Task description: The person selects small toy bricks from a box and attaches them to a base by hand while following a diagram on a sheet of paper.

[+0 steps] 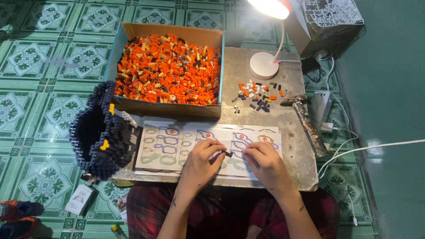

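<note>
Your left hand [201,159] and right hand [264,161] meet over the printed instruction sheet [177,146] at the near edge of the bench [292,132]. Between their fingertips sits a small dark building brick [227,153]. The fingers of both hands are curled in close. The left pinches the brick at its end; the right presses in from the other side, though whether it grips the brick or only steadies it cannot be told from this view.

Judgement on handling: the brick is tiny, rigid, light and smooth-sided, so it is likely to slip or flick away. Hold it by its side faces with fingertip pads, low over the sheet.

Beyond your left hand stands an open cardboard box [170,31] filled with mostly orange bricks. To the outside of your left hand rests a dark, partly built brick model [99,132] with yellow accents. Beyond your right hand lies a loose pile of sorted bricks [256,94], with a desk lamp [264,64] behind it. A hammer [307,121] lies to the outside of your right hand.
</note>
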